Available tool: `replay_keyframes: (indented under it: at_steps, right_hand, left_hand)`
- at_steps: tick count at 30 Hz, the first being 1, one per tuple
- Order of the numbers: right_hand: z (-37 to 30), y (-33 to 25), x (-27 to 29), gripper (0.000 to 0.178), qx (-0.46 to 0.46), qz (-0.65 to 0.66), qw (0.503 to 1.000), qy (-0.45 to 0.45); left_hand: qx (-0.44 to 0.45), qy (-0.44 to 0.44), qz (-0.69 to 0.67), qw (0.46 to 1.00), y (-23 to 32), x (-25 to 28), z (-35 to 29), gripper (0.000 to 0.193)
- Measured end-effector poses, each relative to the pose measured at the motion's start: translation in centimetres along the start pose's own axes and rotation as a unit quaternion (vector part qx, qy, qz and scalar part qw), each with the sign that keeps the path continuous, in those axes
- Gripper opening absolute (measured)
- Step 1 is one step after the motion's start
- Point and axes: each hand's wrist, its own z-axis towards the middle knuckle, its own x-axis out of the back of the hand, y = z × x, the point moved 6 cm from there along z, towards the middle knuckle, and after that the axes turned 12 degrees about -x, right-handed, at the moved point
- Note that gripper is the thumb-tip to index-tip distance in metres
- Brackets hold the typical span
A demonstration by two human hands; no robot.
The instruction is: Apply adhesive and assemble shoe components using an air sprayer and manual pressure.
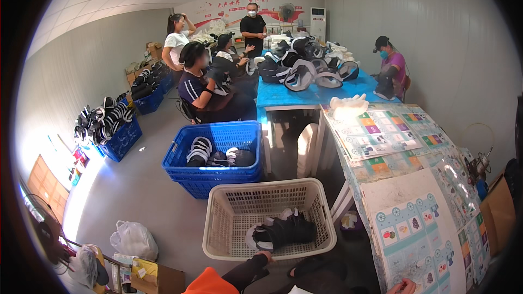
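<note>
At the near rim of a cream plastic basket [218, 196], my left hand [265, 256] has its fingers curled over the edge. The dark-sleeved left arm comes in from the lower edge. Inside the basket lies a stack of black soft fabric pieces [286, 231] with whitish edging, nested together on their side. My right hand [404, 287], partly cut off by the lower edge, is beside the sloping table [376, 190] covered with printed sheets. Its fingers show bent and slightly apart, with nothing visible in them. Orange cloth [210, 283] shows near my left arm.
Stacked blue crates [212, 174] hold more black-and-white pieces beyond the basket. A blue-covered table [289, 96] bears a heap of them. Several people sit or stand around it. A filled blue crate [121, 140] stands left. A white plastic bag [134, 239] and cardboard box [158, 277] are lower left.
</note>
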Motion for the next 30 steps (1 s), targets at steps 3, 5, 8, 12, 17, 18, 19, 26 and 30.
replay_keyframes:
  at_steps: [3,5,8,12,17,18,19,26,30]
  right_hand:
    - [0.0,0.1,0.1,0.018,-0.009,0.009,1.0,-0.002]
    - [-0.2,1.3,-0.5,0.017,-0.044,-0.027,0.998,-0.043]
    - [-0.2,0.9,-0.3,0.018,-0.039,-0.017,0.999,-0.027]
    - [-0.1,0.1,0.2,0.018,-0.005,-0.018,1.0,0.001]
    - [0.1,-0.3,0.4,0.018,-0.004,-0.017,1.0,-0.009]
    - [0.0,-0.2,0.3,0.018,-0.004,-0.017,1.0,-0.009]
    - [0.1,-0.1,0.3,0.018,-0.003,-0.018,1.0,-0.009]
    - [-0.1,0.4,0.0,0.018,-0.012,-0.039,0.999,-0.015]
    - [0.0,0.1,0.1,0.02,0.0,-0.03,0.999,-0.017]
  left_hand:
    - [0.0,0.001,0.001,1.0,-0.2,0.1,0.4,0.069]
    - [0.009,-0.012,-0.004,1.0,-0.2,-0.1,0.6,0.069]
    - [0.008,-0.001,0.033,0.999,0.2,0.1,0.2,0.07]
    - [0.006,0.002,0.027,1.0,0.9,0.4,-0.4,0.071]
    - [0.002,0.023,0.039,0.999,0.2,0.0,0.2,0.071]
    - [-0.002,0.018,0.04,0.999,0.1,0.0,0.4,0.072]
    - [-0.006,0.013,0.041,0.999,0.2,0.0,0.5,0.072]
    - [-0.006,0.029,0.026,0.999,0.7,0.5,-0.7,0.073]
    - [0.006,0.035,0.027,0.999,0.6,0.5,-0.8,0.074]
